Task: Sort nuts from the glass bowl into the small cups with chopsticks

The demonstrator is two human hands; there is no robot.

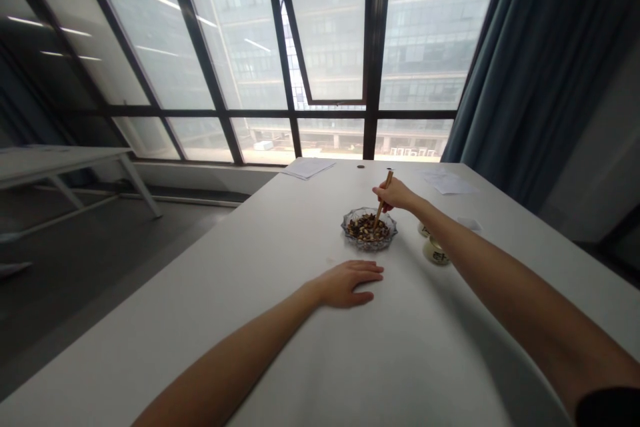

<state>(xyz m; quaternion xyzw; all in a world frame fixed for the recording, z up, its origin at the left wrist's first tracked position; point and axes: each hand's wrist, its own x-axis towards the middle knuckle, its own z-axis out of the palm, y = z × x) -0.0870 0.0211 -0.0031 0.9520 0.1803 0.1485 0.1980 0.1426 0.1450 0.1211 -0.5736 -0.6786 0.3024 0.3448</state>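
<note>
1. R hand [395,197] is clenched round the chopsticks [384,195], just behind-right of the glass bowl [370,248]. Tips sit down in the bowl's mixed pieces [369,227]; beans or nuts, I can't tell.
2. L hand [350,282] lies flat on the table [280,307], fingers loose, grasping nothing. It's near the bowl's front, not touching.
3. Small cup [437,250] stands just right of the bowl, beside the R forearm.
4. Risks, as I judge them:
   - The bowl is unbraced, so a sideways push w/ the sticks could slide it.
   - Small pieces could slip off the tips & roll.
   - The low forearm could knock the cup.
</note>
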